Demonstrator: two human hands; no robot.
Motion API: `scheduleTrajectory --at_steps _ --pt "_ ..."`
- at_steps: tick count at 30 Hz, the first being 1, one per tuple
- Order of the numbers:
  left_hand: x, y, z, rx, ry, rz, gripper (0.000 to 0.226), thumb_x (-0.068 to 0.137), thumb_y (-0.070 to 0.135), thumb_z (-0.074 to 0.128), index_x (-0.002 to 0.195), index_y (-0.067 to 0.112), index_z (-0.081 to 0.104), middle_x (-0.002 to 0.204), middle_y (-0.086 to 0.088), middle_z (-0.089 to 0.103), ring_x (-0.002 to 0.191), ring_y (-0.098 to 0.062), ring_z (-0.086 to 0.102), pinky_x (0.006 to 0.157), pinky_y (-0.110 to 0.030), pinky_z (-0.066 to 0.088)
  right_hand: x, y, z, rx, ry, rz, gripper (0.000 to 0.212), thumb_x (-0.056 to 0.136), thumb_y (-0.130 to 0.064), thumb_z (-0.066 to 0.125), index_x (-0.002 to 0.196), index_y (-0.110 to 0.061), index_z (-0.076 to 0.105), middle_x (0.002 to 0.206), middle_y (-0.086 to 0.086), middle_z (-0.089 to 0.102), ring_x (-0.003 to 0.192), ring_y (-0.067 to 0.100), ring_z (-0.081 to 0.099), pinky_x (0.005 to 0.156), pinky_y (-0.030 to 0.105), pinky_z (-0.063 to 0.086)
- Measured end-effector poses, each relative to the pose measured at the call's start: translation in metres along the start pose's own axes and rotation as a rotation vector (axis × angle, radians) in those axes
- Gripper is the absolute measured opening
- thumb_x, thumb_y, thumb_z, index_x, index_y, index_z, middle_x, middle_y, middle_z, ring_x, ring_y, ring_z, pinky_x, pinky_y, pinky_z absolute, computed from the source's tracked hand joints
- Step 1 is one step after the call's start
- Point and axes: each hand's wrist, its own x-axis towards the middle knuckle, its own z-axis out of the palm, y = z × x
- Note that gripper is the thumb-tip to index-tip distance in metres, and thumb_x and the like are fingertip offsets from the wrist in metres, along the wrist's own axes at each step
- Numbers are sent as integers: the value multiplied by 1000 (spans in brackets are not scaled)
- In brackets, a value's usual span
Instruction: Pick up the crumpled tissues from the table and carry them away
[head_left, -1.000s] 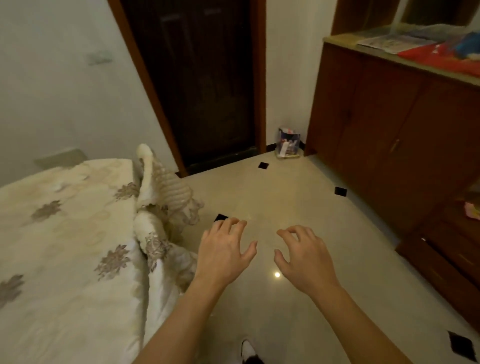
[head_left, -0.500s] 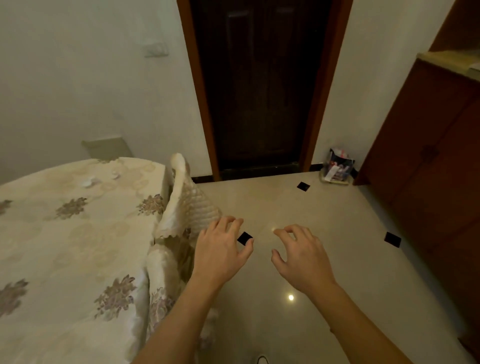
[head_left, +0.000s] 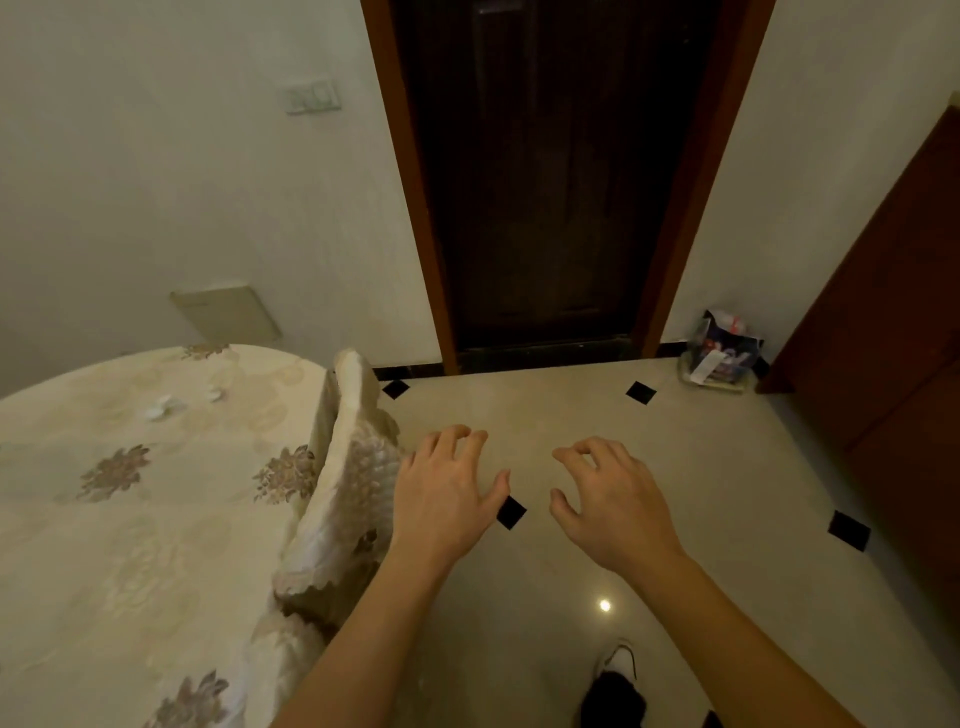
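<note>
Both hands are stretched out palm-down above the pale tiled floor (head_left: 545, 597), holding nothing. The left hand (head_left: 441, 499) has its fingers loosely spread and slightly bent, just right of a quilted chair cover (head_left: 348, 493) that stands against the table's edge. The right hand (head_left: 618, 506) is near it on the right, fingers curled a little more, thumb apart from the rest. The crumpled tissues (head_left: 161, 407) lie as small white scraps on the far part of the round table (head_left: 130, 519), well apart from both hands; a second scrap sits just right of the first. The table is covered with a cream cloth patterned with brown flowers. Straight ahead is a dark wooden door (head_left: 550, 182) in a reddish frame, with a light switch (head_left: 310, 96) on the wall to its left. On the floor at the far right, beside a brown cupboard (head_left: 893, 322), stands a small bag (head_left: 722, 353) with printing too blurred to read. A white shoe (head_left: 621, 662) shows at the near edge.
</note>
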Motion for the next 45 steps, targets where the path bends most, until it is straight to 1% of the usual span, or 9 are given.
scheduleTrajectory --at_steps 4,7,13,18,21,30,38,41,45 --pt "61 2 18 31 9 -26 59 91 61 37 135 27 51 137 2 55 123 -19 50 96 -36 45 64 32 3 19 9 -28 43 86 -40 61 124 -21 63 116 2 62 109 22 57 87 39 49" --pt "114 8 29 50 11 -60 59 91 62 37 136 26 51 136 2 55 123 -19 50 96 -37 45 120 59 3 19 -6 -56 45 87 -43 57 127 -22 60 117 0 60 111 20 54 90 37 47" --pt "208 15 39 65 29 -181 60 90 63 38 136 26 52 135 2 57 123 -18 50 97 -36 45 233 101 -2 17 -37 -163 46 90 -46 51 130 -24 57 121 -1 59 112 19 52 92 36 45" --pt "260 2 46 93 19 -288 61 91 63 36 138 26 50 138 1 55 126 -20 49 101 -38 45 315 113 7 42 -82 -272 47 90 -45 51 132 -23 56 124 0 58 116 20 51 95 38 45" --pt "278 -14 50 111 28 -366 62 90 64 34 137 27 51 137 1 56 124 -20 50 100 -38 45 351 107 19 70 -133 -331 49 92 -46 49 136 -25 52 130 -1 54 122 19 47 99 38 43" --pt "329 -97 80 133 54 -561 57 89 66 38 128 28 54 125 1 62 111 -20 57 88 -39 51 458 55 73 71 -217 -499 50 93 -48 47 138 -26 50 132 -2 52 125 17 45 102 37 40" --pt "399 -210 89 110 60 -714 61 89 67 35 133 29 52 131 1 59 118 -21 54 94 -40 48 581 -33 124 21 -209 -613 48 91 -48 49 133 -26 54 123 -4 56 115 15 50 96 36 45" --pt "420 -261 86 103 67 -767 63 88 67 32 135 29 51 134 2 57 121 -21 52 95 -40 47 629 -77 138 24 -207 -671 41 90 -46 52 126 -26 57 117 -3 58 110 16 53 91 35 46" --pt "440 -319 84 104 58 -812 62 89 65 33 136 29 50 136 3 56 122 -21 50 96 -39 45 678 -128 162 48 -247 -720 40 90 -44 52 125 -25 58 119 -2 58 110 18 53 91 37 47"
